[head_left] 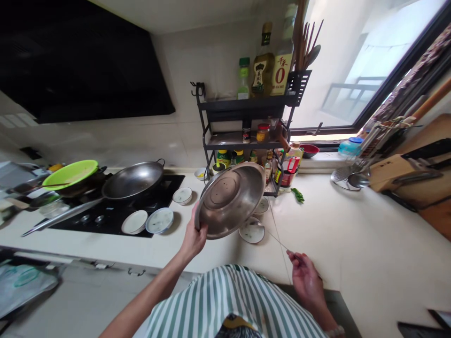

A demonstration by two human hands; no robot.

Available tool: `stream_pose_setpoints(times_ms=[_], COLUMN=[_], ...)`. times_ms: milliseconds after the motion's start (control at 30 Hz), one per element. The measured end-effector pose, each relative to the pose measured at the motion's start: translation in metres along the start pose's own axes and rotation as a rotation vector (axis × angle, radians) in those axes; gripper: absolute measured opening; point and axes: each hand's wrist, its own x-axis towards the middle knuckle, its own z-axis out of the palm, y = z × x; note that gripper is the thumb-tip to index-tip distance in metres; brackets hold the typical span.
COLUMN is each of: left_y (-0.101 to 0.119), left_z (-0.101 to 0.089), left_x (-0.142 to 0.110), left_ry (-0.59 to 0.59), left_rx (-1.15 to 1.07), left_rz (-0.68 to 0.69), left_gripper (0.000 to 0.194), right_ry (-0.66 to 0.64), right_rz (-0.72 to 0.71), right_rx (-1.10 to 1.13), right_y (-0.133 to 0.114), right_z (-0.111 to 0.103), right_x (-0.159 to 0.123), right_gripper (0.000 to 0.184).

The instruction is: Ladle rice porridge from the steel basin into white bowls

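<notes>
Left hand (194,238): fingers clamped on the left rim of a wide, round, grey metal basin (225,199), held tilted above the pale counter (317,230). Right hand (306,273), apart from the basin: fingers pinching a slim, straight utensil (280,241), long axis pointing up-left toward a round white bowl (252,234). Utensil tip indistinct.

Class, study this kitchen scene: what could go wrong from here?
Only the left hand grips the wide silver metal basin, at its rim; it might slip and knock the small round white bowl close by.

The round grey metal wok's long handle sticks out past the black cooktop, so a passing arm might catch it.
</notes>
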Motion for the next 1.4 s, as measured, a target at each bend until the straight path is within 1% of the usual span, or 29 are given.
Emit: stream_pose_setpoints(times_ms=[167, 267, 367, 533, 667, 767, 867, 967, 1033, 1133, 1233, 1400], left_y=[-0.002, -0.004, -0.006, -0.005, -0.002, 0.0, 0.0, 0.0, 0.0, -0.001, -0.002, -0.005], left_z=[-0.004, -0.006, -0.007, -0.008, -0.009, -0.012, -0.018, -0.023, -0.024, -0.023, -0.019, -0.014], left_x=[-0.003, -0.004, -0.005, -0.006, -0.003, 0.002, 0.011, 0.02, 0.025, 0.029, 0.029, 0.026], left_ry=[0.034, 0.047, 0.064, 0.064, 0.068, 0.057, 0.03, 0.013, 0.001, -0.011, -0.007, 0.016], left_rx=[-0.047, -0.049, -0.043, -0.04, -0.055, -0.055, -0.049, -0.056, -0.065, -0.078, -0.098, -0.129], left_rz=[-0.116, -0.161, -0.169, -0.174, -0.169, -0.157, -0.144, -0.144, -0.171, -0.236, -0.282, -0.301], left_gripper=[0.051, 0.049, 0.048, 0.05, 0.053, 0.054, 0.055, 0.054, 0.052, 0.052, 0.053, 0.051], right_ry=[0.064, 0.045, 0.015, 0.014, 0.028, 0.007, -0.039, -0.062, -0.085, -0.112, -0.103, -0.091], right_rz=[-0.058, -0.061, -0.066, -0.026, -0.046, -0.036, -0.045, -0.06, -0.069, -0.079, -0.062, -0.036], right_rx=[0.008, -0.023, -0.06, -0.05, -0.012, 0.01, -0.039, -0.058, -0.067, -0.071, -0.048, -0.034], right_y=[-0.002, 0.001, 0.003, 0.004, 0.002, -0.001, -0.005, -0.01, -0.013, -0.016, -0.018, -0.016], right_z=[0.015, 0.017, 0.018, 0.026, 0.029, 0.025, 0.017, 0.01, 0.006, 0.002, -0.001, -0.002], right_x=[-0.005, -0.003, -0.001, -0.006, -0.011, -0.01, -0.007, -0.004, -0.002, 0.0, 0.001, 0.001], right_gripper=[0.034, 0.04, 0.043, 0.044, 0.034, 0.029, 0.024, 0.024, 0.025, 0.025, 0.025, 0.025])
